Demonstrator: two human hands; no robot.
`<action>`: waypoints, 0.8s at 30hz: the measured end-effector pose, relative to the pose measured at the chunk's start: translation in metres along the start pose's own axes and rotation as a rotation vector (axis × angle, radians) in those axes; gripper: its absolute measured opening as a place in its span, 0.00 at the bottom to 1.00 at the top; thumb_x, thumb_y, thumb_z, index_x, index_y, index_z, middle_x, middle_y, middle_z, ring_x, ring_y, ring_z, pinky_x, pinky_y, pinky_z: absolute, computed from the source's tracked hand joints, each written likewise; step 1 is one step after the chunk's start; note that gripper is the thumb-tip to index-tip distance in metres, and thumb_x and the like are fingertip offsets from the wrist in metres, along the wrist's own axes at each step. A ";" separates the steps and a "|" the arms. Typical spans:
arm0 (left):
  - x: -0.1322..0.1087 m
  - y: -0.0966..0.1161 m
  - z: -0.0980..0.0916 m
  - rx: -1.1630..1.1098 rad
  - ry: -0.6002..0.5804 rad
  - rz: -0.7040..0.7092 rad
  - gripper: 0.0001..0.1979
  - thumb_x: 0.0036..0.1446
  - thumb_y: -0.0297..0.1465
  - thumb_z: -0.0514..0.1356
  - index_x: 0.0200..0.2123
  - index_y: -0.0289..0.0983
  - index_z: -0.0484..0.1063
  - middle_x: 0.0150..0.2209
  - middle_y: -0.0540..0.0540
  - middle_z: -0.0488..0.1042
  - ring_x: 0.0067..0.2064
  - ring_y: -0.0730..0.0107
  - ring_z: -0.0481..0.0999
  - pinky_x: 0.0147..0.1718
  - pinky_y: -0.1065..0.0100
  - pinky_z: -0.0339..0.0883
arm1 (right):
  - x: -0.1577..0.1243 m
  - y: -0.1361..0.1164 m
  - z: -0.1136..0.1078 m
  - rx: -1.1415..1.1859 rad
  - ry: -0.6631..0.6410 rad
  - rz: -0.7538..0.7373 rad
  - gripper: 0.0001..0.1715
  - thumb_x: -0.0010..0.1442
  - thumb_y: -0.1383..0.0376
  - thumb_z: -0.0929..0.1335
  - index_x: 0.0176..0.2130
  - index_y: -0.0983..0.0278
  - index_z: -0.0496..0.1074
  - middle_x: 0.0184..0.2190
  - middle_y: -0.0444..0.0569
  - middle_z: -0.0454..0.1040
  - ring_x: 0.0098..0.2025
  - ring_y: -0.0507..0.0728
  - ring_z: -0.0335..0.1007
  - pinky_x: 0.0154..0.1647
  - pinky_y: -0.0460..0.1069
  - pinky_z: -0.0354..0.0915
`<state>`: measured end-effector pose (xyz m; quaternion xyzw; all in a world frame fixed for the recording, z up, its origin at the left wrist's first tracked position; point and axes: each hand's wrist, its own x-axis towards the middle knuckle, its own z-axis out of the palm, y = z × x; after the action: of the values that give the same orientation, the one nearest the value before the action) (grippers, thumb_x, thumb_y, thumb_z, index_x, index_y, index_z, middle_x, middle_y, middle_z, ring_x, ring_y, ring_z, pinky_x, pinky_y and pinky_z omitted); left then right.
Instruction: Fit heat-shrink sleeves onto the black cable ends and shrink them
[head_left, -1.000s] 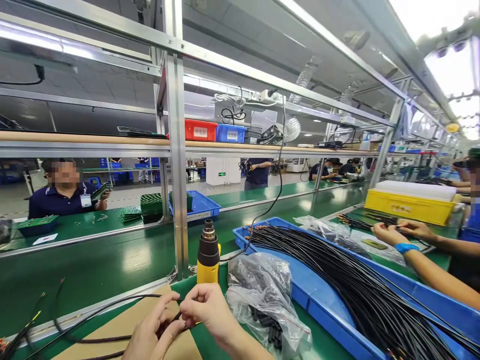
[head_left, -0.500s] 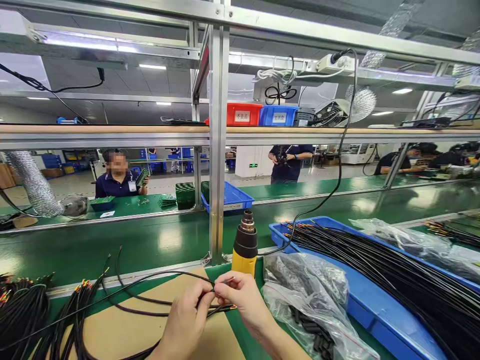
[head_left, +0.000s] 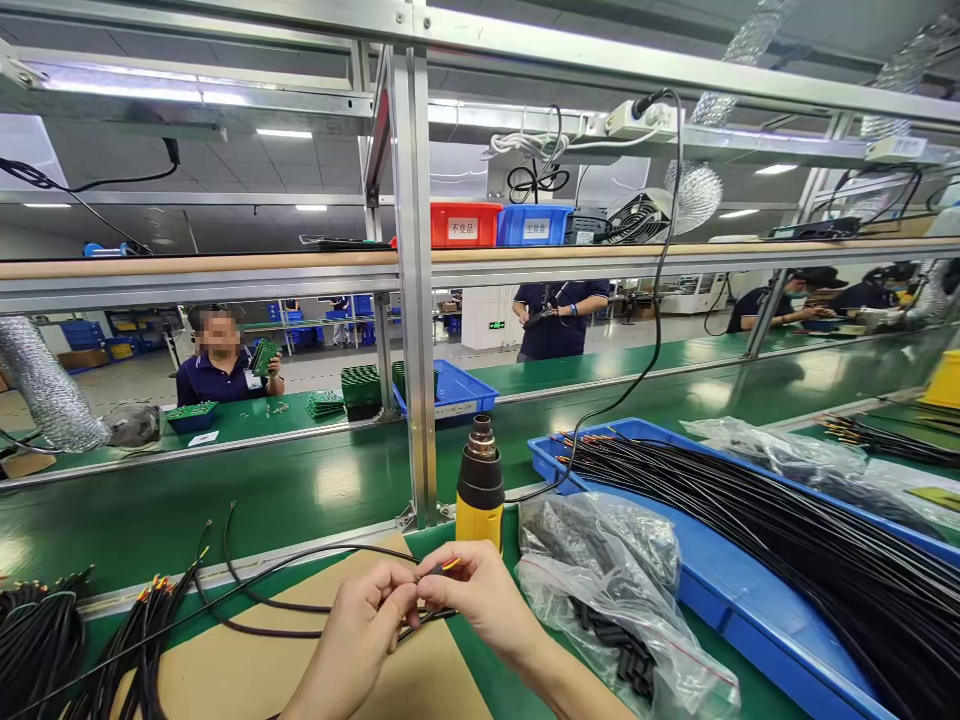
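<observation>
My left hand [head_left: 358,632] and my right hand [head_left: 480,600] meet low in the middle of the view, fingers pinched around a thin black cable [head_left: 315,550]. Its end, with a small yellow tip [head_left: 450,564], shows between my fingertips. The cable's length loops away to the left over a brown cardboard sheet [head_left: 300,680]. Just beyond my right hand stands a yellow-and-black heat gun [head_left: 480,485], nozzle up. A clear plastic bag [head_left: 600,590] of short black pieces lies to its right.
A blue tray [head_left: 637,470] full of long black cables fills the right side. Cable bundles [head_left: 37,640] lie at lower left. An aluminium post [head_left: 412,300] rises behind the heat gun. Co-workers sit and stand beyond a shelf holding red and blue bins.
The view has swung left since the oldest frame, taking the other worker's hands out of sight. My hands have drawn closer together around the cable end.
</observation>
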<state>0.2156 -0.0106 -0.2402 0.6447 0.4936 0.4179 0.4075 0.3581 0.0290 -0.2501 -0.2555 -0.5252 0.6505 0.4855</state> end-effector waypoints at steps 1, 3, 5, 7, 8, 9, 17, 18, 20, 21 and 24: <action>0.000 -0.001 0.000 -0.034 -0.015 -0.002 0.14 0.56 0.38 0.52 0.32 0.33 0.69 0.21 0.52 0.65 0.19 0.81 0.55 0.18 0.76 0.49 | 0.000 -0.001 0.000 0.018 -0.025 -0.003 0.10 0.38 0.66 0.74 0.24 0.69 0.74 0.17 0.45 0.72 0.19 0.48 0.66 0.22 0.43 0.62; 0.001 -0.003 -0.002 -0.086 -0.030 -0.011 0.17 0.55 0.40 0.53 0.41 0.33 0.68 0.21 0.52 0.66 0.18 0.81 0.55 0.17 0.76 0.49 | -0.002 -0.003 0.000 0.064 -0.085 -0.010 0.09 0.40 0.67 0.74 0.25 0.69 0.74 0.17 0.45 0.73 0.20 0.51 0.69 0.24 0.45 0.64; 0.002 -0.004 -0.003 -0.116 -0.031 -0.031 0.22 0.54 0.41 0.54 0.48 0.33 0.64 0.20 0.52 0.67 0.18 0.82 0.54 0.17 0.76 0.50 | -0.003 -0.004 0.000 0.090 -0.152 -0.019 0.08 0.41 0.68 0.73 0.26 0.69 0.74 0.18 0.46 0.73 0.21 0.52 0.70 0.25 0.47 0.65; 0.002 -0.003 -0.004 -0.137 -0.038 -0.055 0.26 0.52 0.42 0.56 0.51 0.32 0.62 0.19 0.52 0.68 0.17 0.82 0.54 0.17 0.77 0.49 | -0.003 -0.004 -0.001 0.093 -0.196 -0.028 0.06 0.43 0.68 0.72 0.26 0.69 0.74 0.19 0.47 0.73 0.22 0.52 0.70 0.26 0.47 0.65; 0.003 -0.002 -0.004 -0.148 -0.048 -0.065 0.28 0.52 0.43 0.56 0.51 0.32 0.62 0.19 0.52 0.68 0.17 0.83 0.54 0.16 0.77 0.49 | -0.003 -0.003 -0.001 0.092 -0.208 -0.032 0.06 0.44 0.68 0.72 0.26 0.69 0.74 0.19 0.47 0.73 0.22 0.52 0.70 0.26 0.47 0.65; 0.003 -0.001 -0.005 -0.161 -0.064 -0.073 0.28 0.51 0.43 0.57 0.51 0.31 0.62 0.20 0.52 0.68 0.16 0.83 0.53 0.16 0.77 0.48 | -0.004 -0.003 -0.001 0.096 -0.217 -0.034 0.05 0.44 0.69 0.72 0.26 0.69 0.74 0.19 0.47 0.73 0.22 0.52 0.70 0.27 0.47 0.65; 0.004 0.004 -0.007 -0.243 -0.135 -0.126 0.30 0.50 0.44 0.58 0.50 0.30 0.61 0.19 0.51 0.69 0.15 0.85 0.51 0.15 0.77 0.44 | -0.005 -0.007 0.000 0.114 -0.281 -0.053 0.05 0.45 0.69 0.71 0.27 0.70 0.74 0.19 0.47 0.73 0.23 0.53 0.71 0.29 0.50 0.67; 0.004 0.004 -0.007 -0.240 -0.131 -0.123 0.30 0.50 0.44 0.58 0.51 0.30 0.61 0.19 0.50 0.69 0.15 0.85 0.51 0.15 0.77 0.45 | -0.005 -0.007 0.000 0.111 -0.282 -0.054 0.05 0.46 0.69 0.71 0.27 0.70 0.74 0.19 0.48 0.73 0.24 0.53 0.71 0.29 0.50 0.67; 0.003 0.004 -0.008 -0.224 -0.119 -0.116 0.31 0.49 0.44 0.58 0.51 0.30 0.60 0.19 0.50 0.70 0.16 0.85 0.52 0.16 0.77 0.45 | -0.005 -0.007 0.000 0.100 -0.269 -0.054 0.05 0.46 0.69 0.71 0.27 0.70 0.74 0.19 0.48 0.73 0.24 0.53 0.71 0.29 0.49 0.67; 0.003 0.004 -0.008 -0.212 -0.113 -0.115 0.31 0.49 0.44 0.59 0.52 0.30 0.60 0.19 0.50 0.70 0.16 0.84 0.53 0.16 0.77 0.45 | -0.005 -0.007 0.000 0.093 -0.257 -0.056 0.05 0.46 0.69 0.71 0.27 0.70 0.74 0.19 0.48 0.73 0.24 0.53 0.71 0.29 0.49 0.66; 0.002 0.005 -0.009 -0.183 -0.100 -0.119 0.31 0.49 0.43 0.59 0.53 0.31 0.60 0.19 0.51 0.70 0.16 0.84 0.54 0.16 0.77 0.46 | -0.006 -0.008 0.000 0.065 -0.210 -0.053 0.06 0.45 0.69 0.71 0.27 0.70 0.74 0.20 0.48 0.73 0.24 0.54 0.71 0.29 0.49 0.66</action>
<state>0.2090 -0.0083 -0.2324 0.5945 0.4698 0.4037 0.5127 0.3628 0.0233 -0.2440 -0.1560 -0.5586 0.6772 0.4528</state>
